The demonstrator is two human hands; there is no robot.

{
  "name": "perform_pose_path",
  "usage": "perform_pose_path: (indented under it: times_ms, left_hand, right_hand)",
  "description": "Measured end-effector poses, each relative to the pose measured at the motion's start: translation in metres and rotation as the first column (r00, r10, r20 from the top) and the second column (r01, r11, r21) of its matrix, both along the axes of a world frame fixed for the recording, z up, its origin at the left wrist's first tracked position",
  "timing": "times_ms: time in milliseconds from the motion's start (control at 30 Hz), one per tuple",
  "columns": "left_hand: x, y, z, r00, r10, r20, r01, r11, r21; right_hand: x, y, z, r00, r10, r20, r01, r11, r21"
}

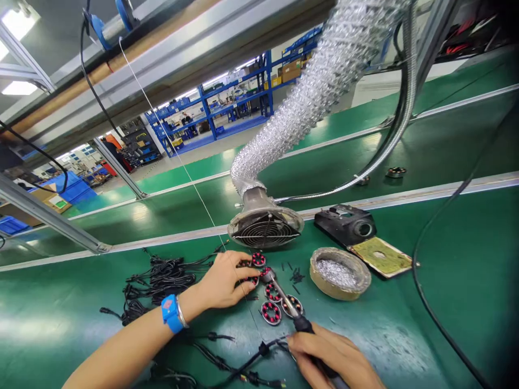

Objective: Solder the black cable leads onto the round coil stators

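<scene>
My right hand [328, 354] is wrapped round the dark handle of a soldering iron [285, 296]. The iron's broad metal head rests at a small round stator with red and black segments [265, 270]. My left hand [227, 278] reaches in from the left, its thumb and fingers around another stator [252, 280] beside the iron's head; the fingers partly cover it. More stators lie close by, one [258, 259] above the fingertips and one [271, 313] below the iron. A thin wire [178, 156] hangs from a blue spool [109, 27] and passes across my left hand.
A round bowl of silvery bits [340, 273] stands right of the iron, near a black iron stand [346, 224] with a yellow sponge [381, 255]. Behind is a fume hood [265, 227] on a foil duct [300, 92]. Black cables [162, 281] lie left and in front.
</scene>
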State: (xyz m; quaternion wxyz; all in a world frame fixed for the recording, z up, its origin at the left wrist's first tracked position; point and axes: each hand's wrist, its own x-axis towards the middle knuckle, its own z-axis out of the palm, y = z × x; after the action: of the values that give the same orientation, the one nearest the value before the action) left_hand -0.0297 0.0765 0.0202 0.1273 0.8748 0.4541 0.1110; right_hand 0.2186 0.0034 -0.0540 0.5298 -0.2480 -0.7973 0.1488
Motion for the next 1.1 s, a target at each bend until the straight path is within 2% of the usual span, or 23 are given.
perform_pose_path:
  times_ms: [67, 133, 200, 233, 300, 367, 467, 533, 600, 667, 700, 733, 867, 967, 1100]
  left_hand:
    - [-0.002, -0.012, 0.007, 0.988, 0.146, 0.055, -0.148, 0.988, 0.034]
    - [-0.001, -0.036, 0.013, 0.927, 0.336, 0.166, -0.352, 0.933, 0.079]
    - [0.007, -0.069, 0.016, 0.854, 0.434, 0.287, -0.476, 0.874, 0.096]
    - [0.013, -0.086, 0.016, 0.853, 0.41, 0.323, -0.449, 0.892, 0.054]
    - [0.031, -0.113, 0.012, 0.904, 0.33, 0.273, -0.306, 0.943, -0.127]
    - [0.048, -0.125, 0.006, 0.933, 0.308, 0.187, -0.253, 0.93, -0.267]
    - [0.063, -0.116, -0.003, 0.937, 0.337, 0.09, -0.275, 0.873, -0.402]
    - [0.066, -0.104, -0.008, 0.925, 0.368, 0.095, -0.269, 0.81, -0.522]
    - [0.068, -0.096, -0.014, 0.871, 0.464, 0.16, -0.231, 0.675, -0.701]
    - [0.069, -0.092, -0.021, 0.773, 0.6, 0.205, -0.159, 0.496, -0.854]
    - [0.07, -0.091, -0.025, 0.723, 0.655, 0.22, -0.124, 0.437, -0.891]
    - [0.071, -0.091, -0.029, 0.682, 0.692, 0.236, -0.102, 0.409, -0.907]
    - [0.071, -0.091, -0.037, 0.585, 0.76, 0.281, -0.079, 0.399, -0.914]
    - [0.07, -0.09, -0.037, 0.58, 0.77, 0.266, -0.076, 0.376, -0.924]
    - [0.068, -0.09, -0.038, 0.597, 0.748, 0.29, -0.065, 0.405, -0.912]
  right_hand:
    - [-0.001, 0.0, 0.001, 1.0, 0.0, -0.015, 0.0, 1.0, -0.008]
    - [-0.002, 0.001, 0.003, 1.0, -0.008, -0.01, 0.008, 0.999, -0.033]
    - [-0.002, 0.002, 0.005, 1.0, 0.004, -0.004, -0.004, 0.999, -0.048]
    - [-0.002, 0.002, 0.006, 1.0, 0.009, -0.001, -0.009, 0.999, -0.051]
    - [-0.002, 0.003, 0.006, 1.0, 0.024, 0.004, -0.024, 0.999, -0.045]
    - [-0.001, 0.003, 0.006, 0.999, 0.043, 0.008, -0.043, 0.999, -0.028]
    - [0.0, 0.003, 0.007, 0.997, 0.077, 0.016, -0.078, 0.997, 0.007]
    - [0.0, 0.004, 0.008, 0.995, 0.095, 0.023, -0.096, 0.995, 0.024]
    - [0.0, 0.005, 0.008, 0.993, 0.11, 0.029, -0.111, 0.993, 0.035]
    - [0.0, 0.006, 0.009, 0.992, 0.119, 0.037, -0.12, 0.992, 0.036]
    - [0.0, 0.007, 0.009, 0.992, 0.119, 0.041, -0.12, 0.992, 0.033]
    - [0.0, 0.008, 0.008, 0.992, 0.115, 0.046, -0.116, 0.993, 0.023]
    - [0.008, 0.01, 0.008, 0.994, 0.084, 0.072, -0.078, 0.993, -0.088]
    - [0.016, 0.01, 0.008, 0.992, 0.088, 0.096, -0.069, 0.98, -0.184]
    - [0.017, 0.007, 0.005, 0.983, 0.132, 0.125, -0.097, 0.962, -0.254]
